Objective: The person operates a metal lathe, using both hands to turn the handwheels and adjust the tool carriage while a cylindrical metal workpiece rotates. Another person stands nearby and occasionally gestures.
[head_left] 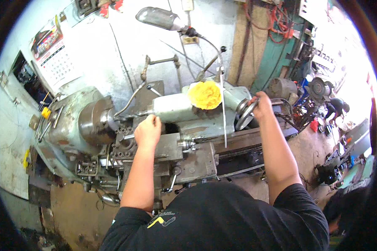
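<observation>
A pale green metal lathe fills the middle of the view, its round chuck at the left. My left hand is closed around a slim metal part at the front of the tailstock, just right of the chuck. My right hand grips the tailstock handwheel at the lathe's right end. A crumpled yellow rag lies on top of the tailstock between my hands.
A grey lamp on a flexible arm hangs over the lathe. A calendar is on the white wall at upper left. Machine parts and a crouching person are at the far right. Bare concrete floor lies below the lathe.
</observation>
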The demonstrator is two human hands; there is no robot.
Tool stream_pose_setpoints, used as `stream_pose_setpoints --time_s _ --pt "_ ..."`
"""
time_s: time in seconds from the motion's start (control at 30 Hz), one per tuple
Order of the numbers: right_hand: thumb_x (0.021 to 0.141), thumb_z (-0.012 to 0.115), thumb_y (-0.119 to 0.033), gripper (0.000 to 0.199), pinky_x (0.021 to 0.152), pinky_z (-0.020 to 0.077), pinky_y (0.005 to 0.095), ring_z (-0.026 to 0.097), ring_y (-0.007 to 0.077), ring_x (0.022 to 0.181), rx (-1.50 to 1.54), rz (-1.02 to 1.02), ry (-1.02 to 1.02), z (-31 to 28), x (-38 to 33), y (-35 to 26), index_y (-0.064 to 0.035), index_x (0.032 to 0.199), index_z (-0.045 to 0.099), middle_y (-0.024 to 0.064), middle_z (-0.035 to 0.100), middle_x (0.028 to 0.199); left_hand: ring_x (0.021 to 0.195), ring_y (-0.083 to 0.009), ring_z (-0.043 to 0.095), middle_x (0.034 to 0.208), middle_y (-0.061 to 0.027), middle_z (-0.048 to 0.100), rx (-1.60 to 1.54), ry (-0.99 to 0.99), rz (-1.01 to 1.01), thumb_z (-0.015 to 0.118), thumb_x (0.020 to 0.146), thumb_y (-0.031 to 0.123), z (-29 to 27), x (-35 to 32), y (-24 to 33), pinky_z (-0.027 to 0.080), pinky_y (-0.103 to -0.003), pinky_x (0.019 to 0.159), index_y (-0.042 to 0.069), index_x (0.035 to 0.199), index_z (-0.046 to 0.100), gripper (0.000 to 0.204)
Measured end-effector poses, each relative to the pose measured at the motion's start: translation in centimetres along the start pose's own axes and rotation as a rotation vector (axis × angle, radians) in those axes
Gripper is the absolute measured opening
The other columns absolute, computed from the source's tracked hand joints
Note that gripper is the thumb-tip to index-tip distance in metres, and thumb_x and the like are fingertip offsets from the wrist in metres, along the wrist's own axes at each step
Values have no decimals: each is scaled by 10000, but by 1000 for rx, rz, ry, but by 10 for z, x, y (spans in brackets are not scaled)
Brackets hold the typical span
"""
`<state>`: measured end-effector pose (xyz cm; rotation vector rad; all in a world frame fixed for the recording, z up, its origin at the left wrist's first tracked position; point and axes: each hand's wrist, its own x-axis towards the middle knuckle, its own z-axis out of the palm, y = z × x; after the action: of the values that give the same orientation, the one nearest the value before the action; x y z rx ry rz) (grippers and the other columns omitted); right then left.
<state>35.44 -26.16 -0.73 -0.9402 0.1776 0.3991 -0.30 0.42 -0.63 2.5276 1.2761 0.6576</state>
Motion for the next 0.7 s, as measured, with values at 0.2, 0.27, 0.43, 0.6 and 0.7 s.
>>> stream_pose_setpoints --time_s 0.2,0.27,0.43,0.6,0.7 --pt "947 607 -143 126 500 479 351 550 202 579 5 -101 20 6 -20 18 -29 931 555 74 527 738 946 -428 702 971 -189 744 -34 44 4 556 990 427 1 -2 2 539 -541 802 141 1055 714 333" --pt "927 593 -138 129 494 485 369 554 217 542 -93 -131 36 7 -25 22 -21 919 539 83 513 679 938 -416 705 971 -177 748 -29 53 31 558 996 410 3 -2 2 539 -530 792 142 1062 715 318" --pt "925 610 -133 159 505 514 388 558 212 583 -45 -96 -12 8 -40 19 -45 993 496 81 535 768 896 -398 708 923 -148 752 23 45 13 563 998 384 5 0 1 535 -512 763 134 1057 714 298" --pt "933 619 -138 172 526 518 391 557 216 600 -8 -60 0 9 -40 20 -40 1000 494 84 533 764 905 -396 708 925 -150 752 17 45 7 564 996 390 4 0 3 535 -511 770 137 1058 717 302" --pt "934 610 -113 120 489 492 404 551 231 545 39 -49 -43 4 -31 23 -39 914 518 91 544 712 933 -400 709 948 -158 753 5 45 19 567 986 414 3 1 4 543 -508 794 128 1069 717 334"
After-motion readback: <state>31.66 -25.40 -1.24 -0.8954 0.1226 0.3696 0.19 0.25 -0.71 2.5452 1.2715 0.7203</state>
